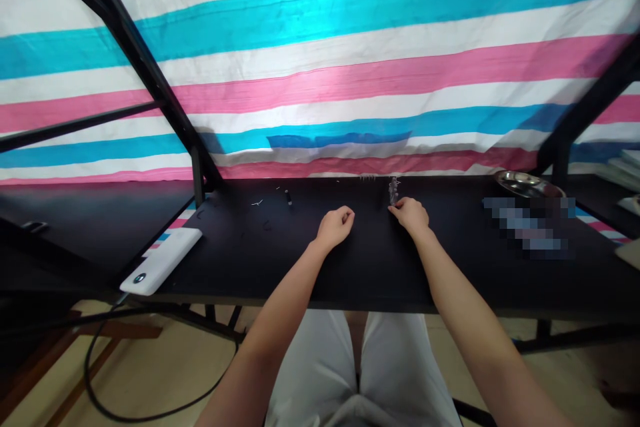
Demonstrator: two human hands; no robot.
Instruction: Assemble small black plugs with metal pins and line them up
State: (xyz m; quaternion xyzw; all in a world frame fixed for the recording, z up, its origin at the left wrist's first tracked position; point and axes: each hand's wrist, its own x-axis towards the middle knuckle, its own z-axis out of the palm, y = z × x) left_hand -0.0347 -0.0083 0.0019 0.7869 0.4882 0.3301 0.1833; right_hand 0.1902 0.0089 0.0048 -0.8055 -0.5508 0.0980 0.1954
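At the far edge of the table [375, 267], your right hand [411, 215] pinches a silvery piece [395, 191] at its fingertips; your left hand [336, 225] rests curled shut beside. A slack pinch could lose it on the dark top.

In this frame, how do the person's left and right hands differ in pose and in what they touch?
The left hand is curled in a loose fist, nothing visible in it; the right hand brings its fingertips to the base of a small pale piece. The right hand lies farther back on the black table than the left hand. Both rest on the table, knuckles up.
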